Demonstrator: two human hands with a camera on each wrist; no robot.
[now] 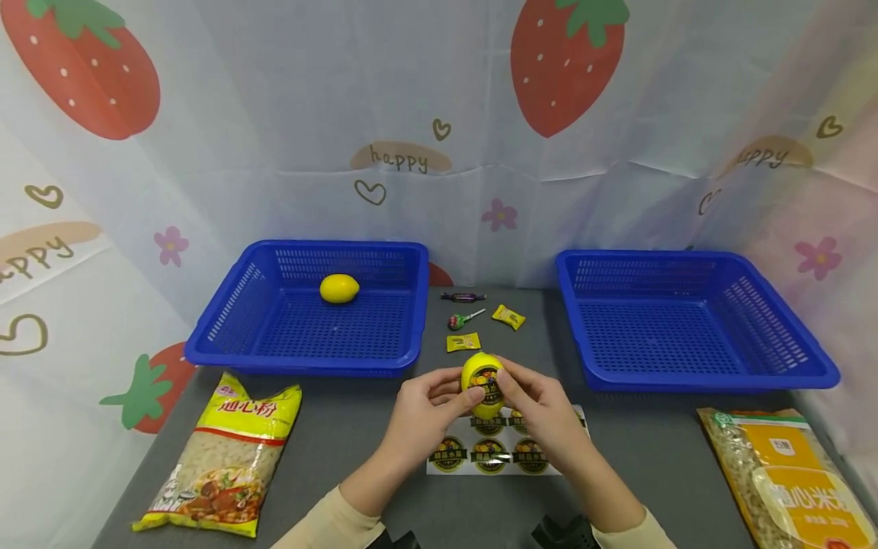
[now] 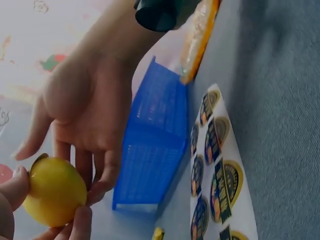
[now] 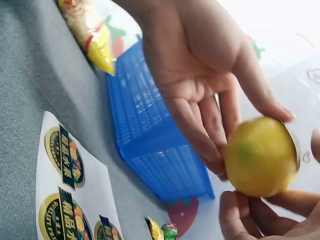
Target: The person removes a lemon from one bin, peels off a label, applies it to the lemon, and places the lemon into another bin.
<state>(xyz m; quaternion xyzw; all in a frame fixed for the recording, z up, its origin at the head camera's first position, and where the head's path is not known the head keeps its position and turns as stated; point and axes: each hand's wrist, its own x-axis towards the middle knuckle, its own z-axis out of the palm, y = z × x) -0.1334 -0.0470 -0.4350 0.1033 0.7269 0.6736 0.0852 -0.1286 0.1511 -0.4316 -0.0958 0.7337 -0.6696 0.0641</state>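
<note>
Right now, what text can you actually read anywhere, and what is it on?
"happy": backdrop cloth, beside small hearts.
"通心粉": left pasta bag.
"通心米": right pasta bag, partly cut off.
Sticker sheet and the sticker on the held lemon: characters too small to read.
Candies: unreadable.

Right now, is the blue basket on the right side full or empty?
Empty. In the head view the right basket shows only its bare blue mesh floor, while the left basket holds one lemon.

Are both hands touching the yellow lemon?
Touching. The head view shows the left hand and right hand holding the lemon from either side, fingertips pressed on its skin.
</note>
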